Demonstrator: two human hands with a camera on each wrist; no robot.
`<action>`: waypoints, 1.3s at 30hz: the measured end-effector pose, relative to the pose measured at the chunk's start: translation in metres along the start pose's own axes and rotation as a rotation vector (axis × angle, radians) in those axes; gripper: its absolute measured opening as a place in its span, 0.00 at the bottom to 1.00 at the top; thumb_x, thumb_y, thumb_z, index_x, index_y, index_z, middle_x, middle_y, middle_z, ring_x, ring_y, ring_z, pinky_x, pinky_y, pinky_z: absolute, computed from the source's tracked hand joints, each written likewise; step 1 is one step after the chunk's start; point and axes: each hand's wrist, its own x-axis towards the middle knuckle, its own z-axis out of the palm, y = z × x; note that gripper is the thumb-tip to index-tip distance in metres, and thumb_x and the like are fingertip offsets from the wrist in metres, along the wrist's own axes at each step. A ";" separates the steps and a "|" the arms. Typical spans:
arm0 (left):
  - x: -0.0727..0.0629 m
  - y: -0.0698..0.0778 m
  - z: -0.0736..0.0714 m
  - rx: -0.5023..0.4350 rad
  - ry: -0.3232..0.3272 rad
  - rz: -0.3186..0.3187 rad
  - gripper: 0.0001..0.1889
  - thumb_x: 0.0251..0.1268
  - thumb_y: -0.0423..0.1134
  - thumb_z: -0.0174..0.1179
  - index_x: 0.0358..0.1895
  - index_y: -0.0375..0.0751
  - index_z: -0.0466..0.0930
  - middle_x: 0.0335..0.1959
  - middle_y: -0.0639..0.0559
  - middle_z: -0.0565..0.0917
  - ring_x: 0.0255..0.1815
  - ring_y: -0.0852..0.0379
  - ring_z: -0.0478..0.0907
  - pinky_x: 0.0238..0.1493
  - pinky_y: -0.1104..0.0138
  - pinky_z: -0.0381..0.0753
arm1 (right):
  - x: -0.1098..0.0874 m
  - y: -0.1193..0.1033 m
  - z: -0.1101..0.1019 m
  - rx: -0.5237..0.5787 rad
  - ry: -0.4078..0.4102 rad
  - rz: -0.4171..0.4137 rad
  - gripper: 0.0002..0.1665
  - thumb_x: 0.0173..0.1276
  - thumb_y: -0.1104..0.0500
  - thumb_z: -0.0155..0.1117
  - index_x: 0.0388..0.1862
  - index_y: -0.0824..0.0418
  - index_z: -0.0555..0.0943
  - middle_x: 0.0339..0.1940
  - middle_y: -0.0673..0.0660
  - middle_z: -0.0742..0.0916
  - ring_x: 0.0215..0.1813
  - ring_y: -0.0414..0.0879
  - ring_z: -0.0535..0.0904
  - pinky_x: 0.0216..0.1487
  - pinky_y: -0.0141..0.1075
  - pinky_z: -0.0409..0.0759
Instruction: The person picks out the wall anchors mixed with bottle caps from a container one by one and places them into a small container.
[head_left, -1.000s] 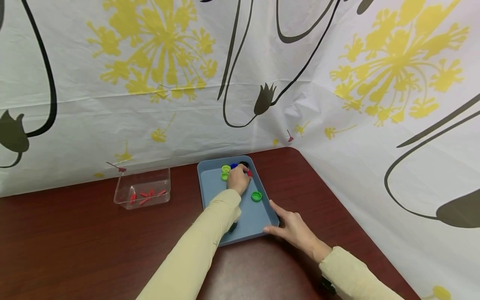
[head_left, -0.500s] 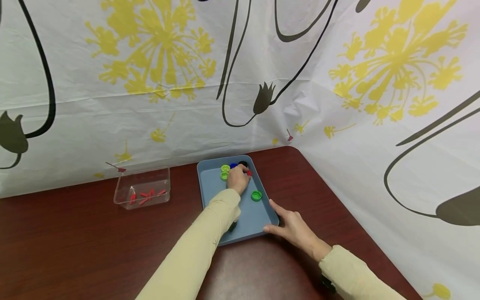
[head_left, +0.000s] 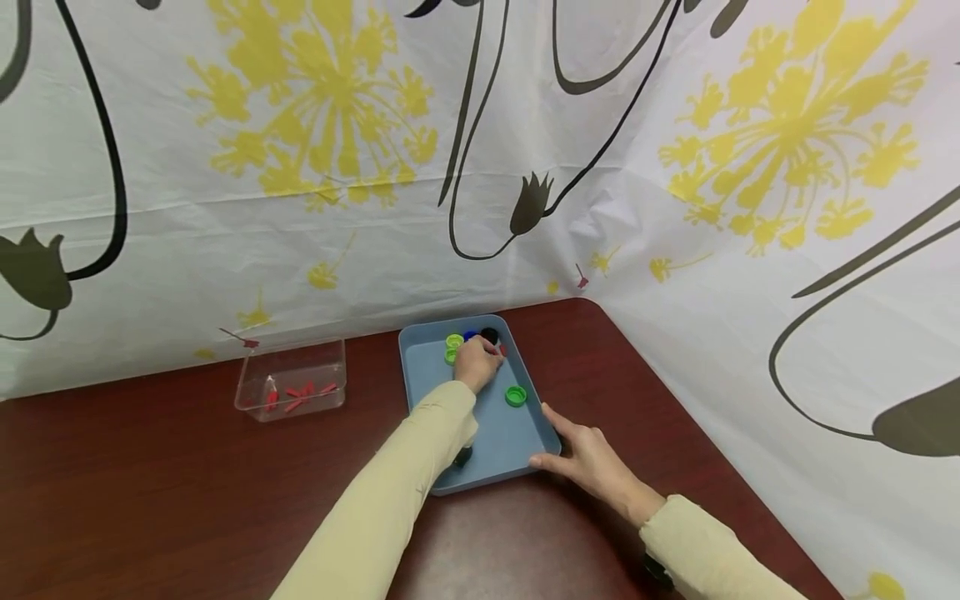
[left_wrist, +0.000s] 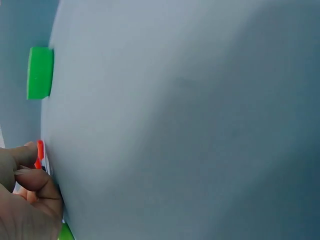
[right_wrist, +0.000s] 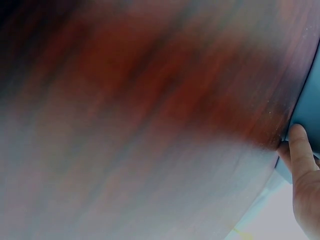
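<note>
Inside a shallow blue-grey tray [head_left: 510,442], my left hand [head_left: 476,364] reaches toward the far right corner. Its thumb and curled finger pinch at a small red piece [left_wrist: 40,152], partly hidden by the fingers, beside the tray wall. Near it lie two yellow-green caps [head_left: 454,342], a blue cap [head_left: 469,336] partly covered by the hand, and a black cap [head_left: 489,335]. A green cap [head_left: 515,396] sits closer to me. My right hand [head_left: 596,467] rests against the tray's near right corner, thumb on the near edge and fairly straight fingers along the right side.
A clear plastic container [head_left: 292,379] with several red pieces [head_left: 303,392] stands left of the tray on the dark wood table [head_left: 150,483]. Behind and to the right hangs a white patterned curtain [head_left: 375,250]. My left sleeve [head_left: 390,483] crosses the tray's near left part.
My left fingers have shifted slightly at the red piece, with the index finger drawn back a little. The right hand keeps its place at the tray corner; the head view has moved slightly.
</note>
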 end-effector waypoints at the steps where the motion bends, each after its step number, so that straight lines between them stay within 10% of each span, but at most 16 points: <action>1: 0.000 -0.001 -0.002 -0.008 0.004 -0.006 0.06 0.57 0.36 0.66 0.36 0.37 0.84 0.38 0.45 0.85 0.41 0.48 0.80 0.45 0.61 0.78 | 0.000 0.000 0.000 0.000 0.000 -0.003 0.49 0.57 0.46 0.69 0.70 0.68 0.61 0.66 0.68 0.72 0.61 0.54 0.74 0.48 0.38 0.78; 39: -0.034 0.011 -0.064 -0.160 -0.129 0.033 0.13 0.63 0.44 0.62 0.44 0.39 0.81 0.40 0.46 0.84 0.35 0.55 0.78 0.33 0.66 0.76 | 0.000 -0.001 -0.001 0.003 0.001 -0.001 0.50 0.57 0.45 0.69 0.70 0.69 0.61 0.65 0.69 0.72 0.63 0.58 0.73 0.52 0.44 0.78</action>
